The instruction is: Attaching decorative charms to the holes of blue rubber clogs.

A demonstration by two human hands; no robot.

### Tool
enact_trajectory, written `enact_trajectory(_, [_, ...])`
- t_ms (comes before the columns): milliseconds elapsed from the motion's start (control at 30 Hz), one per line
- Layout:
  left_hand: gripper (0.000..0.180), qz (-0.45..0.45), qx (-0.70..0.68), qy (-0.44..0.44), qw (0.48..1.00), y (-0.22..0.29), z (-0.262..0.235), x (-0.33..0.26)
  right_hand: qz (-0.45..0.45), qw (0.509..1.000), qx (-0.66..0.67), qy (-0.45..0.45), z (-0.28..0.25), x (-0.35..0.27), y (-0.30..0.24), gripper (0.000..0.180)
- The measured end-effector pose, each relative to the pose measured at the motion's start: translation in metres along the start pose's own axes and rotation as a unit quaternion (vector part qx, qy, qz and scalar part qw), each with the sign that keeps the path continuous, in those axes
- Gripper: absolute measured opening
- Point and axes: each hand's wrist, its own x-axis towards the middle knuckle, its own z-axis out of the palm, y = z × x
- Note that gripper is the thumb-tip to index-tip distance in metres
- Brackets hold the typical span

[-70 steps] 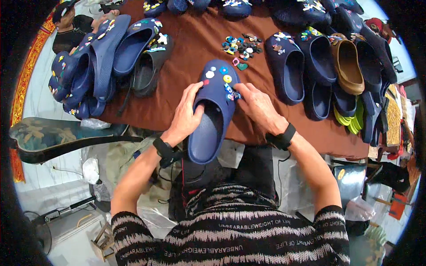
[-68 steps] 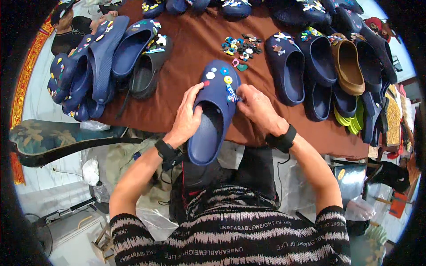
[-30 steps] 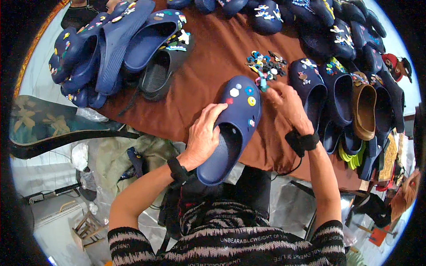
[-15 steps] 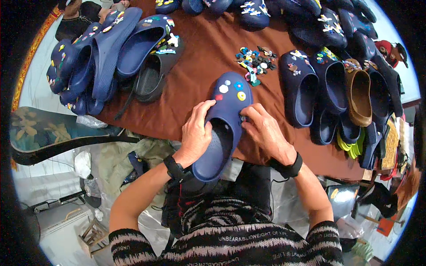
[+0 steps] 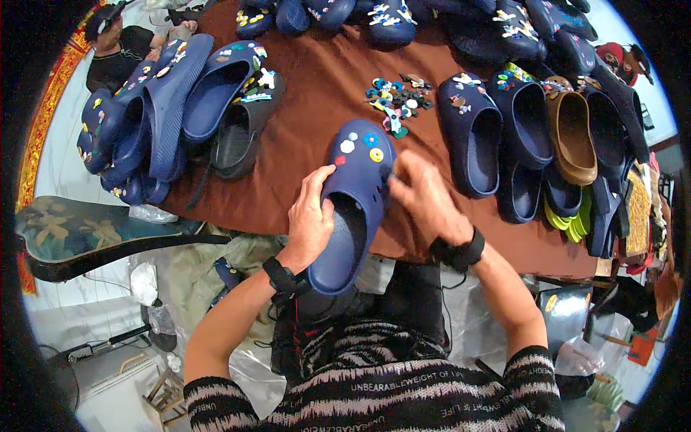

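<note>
A navy blue clog (image 5: 357,178) is tilted over the table's near edge, toe pointing away from me. On its upper sit white charms, a red charm (image 5: 340,160), a blue flower charm (image 5: 371,140) and a yellow ring-shaped charm (image 5: 376,155). My left hand (image 5: 310,222) grips the clog's left side, thumb at the opening's rim. Beside its right side is my right hand (image 5: 430,200), fingers curled and smeared by motion; whether they hold anything cannot be made out. Past the toe lies a pile of small colourful charms (image 5: 398,102).
Decorated clogs (image 5: 162,108) are heaped on the left of the brown cloth (image 5: 309,93). More navy clogs and a brown clog (image 5: 574,137) line the right, others the far edge. A dark patterned board (image 5: 93,234) juts in at left. Someone in black (image 5: 122,54) sits at far left.
My right hand has come off the clog's right side and moved slightly up and away. The left hand keeps its grip. The whole view has shifted a little.
</note>
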Motion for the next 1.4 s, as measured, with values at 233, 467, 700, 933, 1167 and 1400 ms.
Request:
enact_trajectory(233, [0.057,0.008,-0.012,-0.004,1.0,-0.001,0.002,0.0,-0.088,0.985,-0.127,0.079,-0.019,0.051,0.026,0.019])
enact_trajectory(467, [0.057,0.005,-0.002,0.001,1.0,-0.001,0.0,0.0,-0.163,0.975,-0.139,-0.063,0.0,0.038,0.018,0.029])
enact_trajectory(700, [0.057,0.005,-0.002,-0.003,1.0,-0.001,0.002,0.001,-0.169,0.967,-0.154,-0.112,-0.013,0.044,0.014,0.02])
enact_trajectory(933, [0.057,0.018,0.001,0.004,1.0,-0.003,0.001,0.001,-0.128,0.982,-0.14,0.004,-0.008,0.028,0.035,0.015])
enact_trajectory(1167, [0.055,0.003,0.006,-0.008,1.0,0.0,0.003,0.003,-0.112,0.965,-0.218,0.095,-0.012,0.07,0.021,0.023])
enact_trajectory(1400, [0.055,-0.03,-0.013,-0.009,0.999,0.004,0.002,0.002,-0.162,0.966,-0.199,-0.027,0.01,0.071,0.019,0.017])
